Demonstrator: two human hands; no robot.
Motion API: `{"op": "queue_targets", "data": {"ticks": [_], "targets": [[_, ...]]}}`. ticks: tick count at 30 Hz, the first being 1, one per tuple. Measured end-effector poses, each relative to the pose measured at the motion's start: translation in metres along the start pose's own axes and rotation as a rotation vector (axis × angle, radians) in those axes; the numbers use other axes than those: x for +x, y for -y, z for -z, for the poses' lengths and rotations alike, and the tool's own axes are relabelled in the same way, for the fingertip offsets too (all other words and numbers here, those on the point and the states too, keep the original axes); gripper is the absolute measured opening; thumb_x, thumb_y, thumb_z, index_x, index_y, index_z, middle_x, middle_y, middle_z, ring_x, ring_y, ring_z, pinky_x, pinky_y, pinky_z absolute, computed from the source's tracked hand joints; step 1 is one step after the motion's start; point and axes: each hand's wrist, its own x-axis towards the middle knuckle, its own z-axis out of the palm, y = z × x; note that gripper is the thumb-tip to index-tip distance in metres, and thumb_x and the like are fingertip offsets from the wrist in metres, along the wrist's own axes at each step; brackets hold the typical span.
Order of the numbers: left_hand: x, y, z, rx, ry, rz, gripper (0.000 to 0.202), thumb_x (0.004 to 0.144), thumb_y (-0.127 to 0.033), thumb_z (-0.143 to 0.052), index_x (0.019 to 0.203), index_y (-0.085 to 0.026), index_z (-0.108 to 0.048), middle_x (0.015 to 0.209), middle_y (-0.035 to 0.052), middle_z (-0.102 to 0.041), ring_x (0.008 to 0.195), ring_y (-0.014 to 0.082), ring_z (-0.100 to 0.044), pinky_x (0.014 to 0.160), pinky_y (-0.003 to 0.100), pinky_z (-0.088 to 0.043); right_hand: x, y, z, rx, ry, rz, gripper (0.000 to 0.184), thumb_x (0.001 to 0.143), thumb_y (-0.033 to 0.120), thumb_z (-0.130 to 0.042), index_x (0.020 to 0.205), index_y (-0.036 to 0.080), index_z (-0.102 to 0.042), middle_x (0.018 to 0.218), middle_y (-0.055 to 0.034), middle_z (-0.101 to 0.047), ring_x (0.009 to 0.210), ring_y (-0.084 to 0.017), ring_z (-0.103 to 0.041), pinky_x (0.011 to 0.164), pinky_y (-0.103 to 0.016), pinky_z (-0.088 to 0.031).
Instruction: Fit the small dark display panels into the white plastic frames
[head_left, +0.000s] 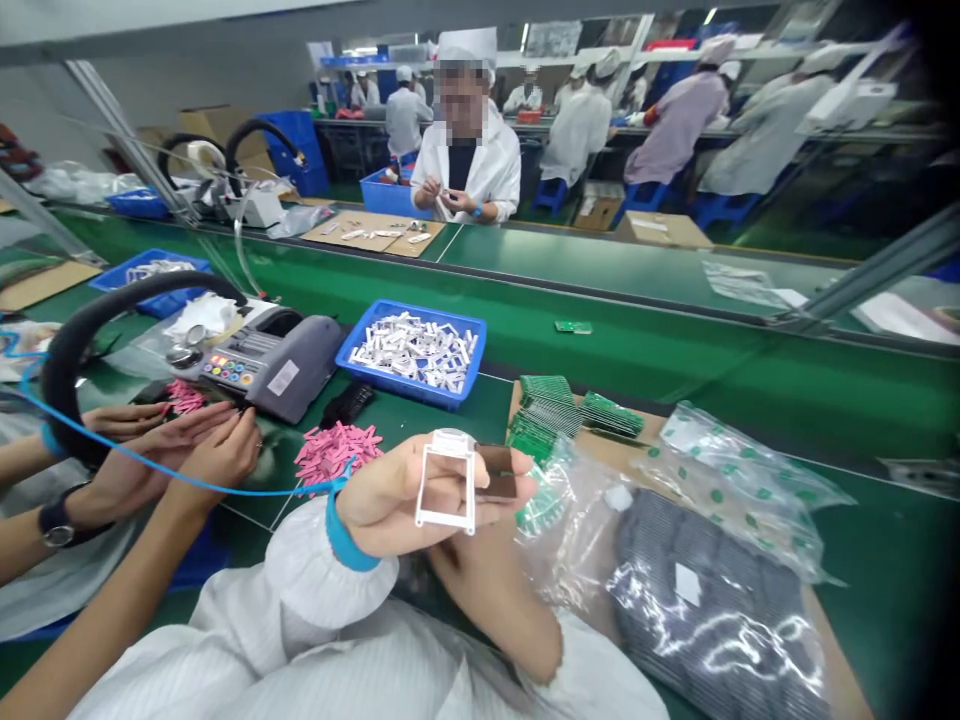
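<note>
Our left hand (386, 500) clamps the white frame (470, 490) by its edge, presumably keeping its opening clear; our half-hidden right hand's (466, 548) grip we cannot tell.

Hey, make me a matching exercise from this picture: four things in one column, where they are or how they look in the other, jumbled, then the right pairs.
Things:
1. White frame
2. Pink pieces
3. Blue tray in the middle
4. Green circuit boards

Places and states:
A. Filled with white parts
B. Held up in the left hand
C. Lined up on cardboard
D. In a loose heap

Right pairs: 1-B, 2-D, 3-A, 4-C.
</note>
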Motion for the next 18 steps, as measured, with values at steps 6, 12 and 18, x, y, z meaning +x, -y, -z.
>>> {"op": "queue_targets", "data": {"ticks": [6,12,18], "targets": [[0.005,0.005,-0.005,-0.03,-0.026,0.045,0.03,0.07,-0.042,-0.073,0.081,-0.014,-0.073,0.11,0.0086,-0.065,0.107,0.0248,-0.06,0.112,0.046,-0.027,0.014,0.024,0.087,0.144,-0.352,-0.015,0.01,0.088,0.026,-0.051,0.095,0.022,-0.058,0.085,-0.0031,-0.058,0.078,-0.017,-0.057,0.067,-0.03,-0.049],[0.01,0.009,-0.005,0.011,0.008,0.075,0.031,0.071,-0.045,-0.071,0.085,-0.017,-0.074,0.11,0.0107,-0.066,0.117,0.0317,-0.055,0.111,0.051,-0.025,0.02,0.027,0.09,0.219,-0.182,0.113,0.031,0.086,0.031,-0.054,0.116,0.024,-0.052,0.109,-0.0083,-0.053,0.107,-0.024,-0.05,0.088,-0.042,-0.046],[0.01,0.011,-0.002,0.032,0.029,0.107,0.031,0.073,-0.045,-0.07,0.083,-0.016,-0.074,0.08,0.0084,-0.07,0.092,0.0241,-0.065,0.101,0.048,-0.038,0.022,0.025,0.089,0.221,-0.18,0.147,0.031,0.083,0.027,-0.057,0.114,0.023,-0.054,0.107,-0.0084,-0.054,0.107,-0.025,-0.051,0.088,-0.043,-0.047]]}}
